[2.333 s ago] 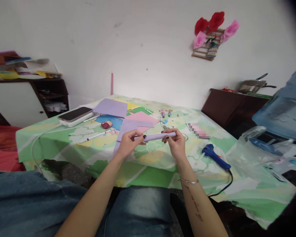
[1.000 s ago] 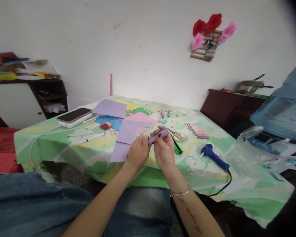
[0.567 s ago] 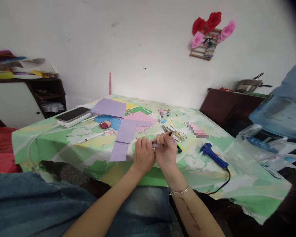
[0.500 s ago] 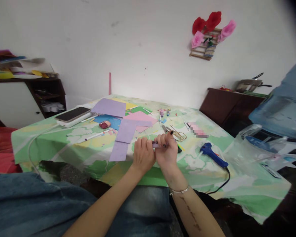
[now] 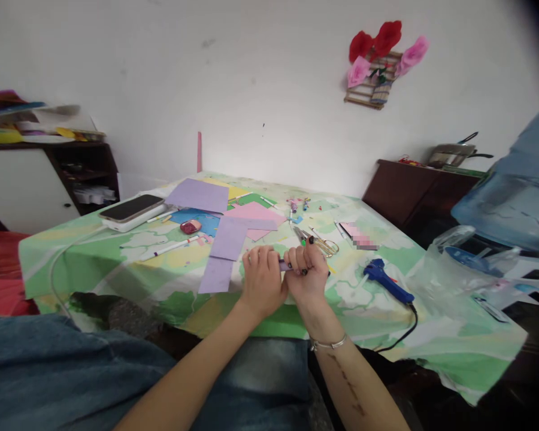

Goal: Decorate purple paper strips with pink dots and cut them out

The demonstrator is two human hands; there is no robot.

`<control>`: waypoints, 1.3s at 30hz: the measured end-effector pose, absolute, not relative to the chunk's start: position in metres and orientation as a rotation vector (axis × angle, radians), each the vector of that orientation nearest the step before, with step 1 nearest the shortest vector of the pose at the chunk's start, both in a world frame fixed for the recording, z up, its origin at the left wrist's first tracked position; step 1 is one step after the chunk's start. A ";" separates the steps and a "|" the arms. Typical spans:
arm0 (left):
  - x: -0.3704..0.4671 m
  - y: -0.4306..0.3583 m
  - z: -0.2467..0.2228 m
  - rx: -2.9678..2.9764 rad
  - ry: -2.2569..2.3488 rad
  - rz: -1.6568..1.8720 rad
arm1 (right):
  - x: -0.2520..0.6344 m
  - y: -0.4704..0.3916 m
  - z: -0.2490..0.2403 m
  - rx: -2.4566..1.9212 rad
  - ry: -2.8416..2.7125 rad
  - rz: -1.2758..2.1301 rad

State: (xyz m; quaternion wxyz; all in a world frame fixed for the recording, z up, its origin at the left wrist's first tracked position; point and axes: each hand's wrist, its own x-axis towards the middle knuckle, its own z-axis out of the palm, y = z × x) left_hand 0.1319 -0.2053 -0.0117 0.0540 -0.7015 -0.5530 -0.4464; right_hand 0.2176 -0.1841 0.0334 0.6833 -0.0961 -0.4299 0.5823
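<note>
A tightly rolled lilac paper tube [image 5: 284, 264] is gripped between both fists, only a short stretch of it showing between them. My left hand [image 5: 261, 280] is closed around its left end. My right hand [image 5: 308, 272] is closed around its right end, knuckles up, a thin bracelet on the wrist. Both hands hover just above the green patterned tablecloth [image 5: 117, 263] near its front edge. A flat lilac paper strip [image 5: 224, 248] lies just left of my left hand.
Gold scissors [image 5: 322, 242] and a green marker lie just beyond my right hand. A blue glue gun [image 5: 388, 282] with a black cord rests to the right. Coloured sheets, pens and a phone on a white box [image 5: 132, 211] fill the far left. A clear plastic bag [image 5: 458, 263] sits right.
The hands have slid together along the lilac roll, from its two ends to side by side, and dropped lower toward the table. The roll is now almost hidden in the fists.
</note>
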 end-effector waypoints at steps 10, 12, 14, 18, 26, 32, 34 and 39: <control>0.075 -0.203 0.026 -3.402 -1.500 -1.268 | 0.238 -0.166 0.034 -0.184 -1.032 1.569; 0.076 -0.201 0.023 -3.425 -1.528 -1.325 | 0.237 -0.165 0.034 -0.171 -1.039 1.575; 0.080 -0.201 0.020 -3.430 -1.540 -1.373 | 0.237 -0.164 0.033 -0.172 -1.041 1.586; 0.088 -0.204 0.017 -3.485 -1.515 -1.343 | 0.238 -0.163 0.032 -0.123 -1.050 1.688; 0.112 -0.201 -0.002 -2.903 -1.800 -1.334 | 0.236 -0.162 0.041 -0.278 -0.661 1.628; 0.131 -0.198 -0.018 -2.659 -1.858 -1.451 | 0.243 -0.158 0.041 -0.241 -0.579 1.702; 0.128 -0.200 -0.012 -2.734 -1.845 -1.499 | 0.248 -0.158 0.041 -0.144 -0.718 1.790; 0.124 -0.206 0.002 -3.089 -1.762 -1.512 | 0.257 -0.159 0.040 0.001 -0.950 1.900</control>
